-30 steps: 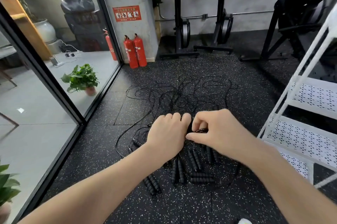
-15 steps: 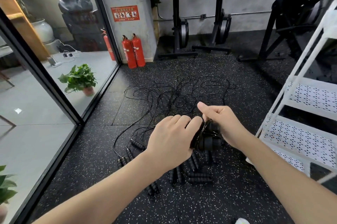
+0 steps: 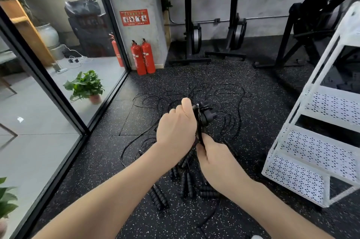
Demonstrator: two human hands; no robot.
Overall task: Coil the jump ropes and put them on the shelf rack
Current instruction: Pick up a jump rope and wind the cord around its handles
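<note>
You held a coiled rope (image 3: 203, 116) above the floor (image 3: 263, 114), between your two hands, in the middle of the scene. Your left hand (image 3: 176, 129) gripped the bundle from its left side, thumb up along the top and fingers curled round it, so the black handles stuck out to the right of your fist. Your right hand (image 3: 214, 158) sat nearer and just below, its fingers pinching the cord where it hung down from the bundle. The two hands were close together, almost touching.

The other ropes (image 3: 194, 102) lay loose on the floor beneath and beyond your hands, their thin black cords tangled in wide loops toward the far side. Their ribbed handles (image 3: 184, 182) lay in a cluster on the floor near you, partly hidden under your wrists.

The rack (image 3: 319, 153) stood to the right of your hands, white with perforated shelves, well apart from the bundle. Nothing of the ropes showed on the shelves you could see.

At far left, two extinguishers (image 3: 143, 57) stood against the pillar, and a plant (image 3: 85, 87) sat behind the glass.
</note>
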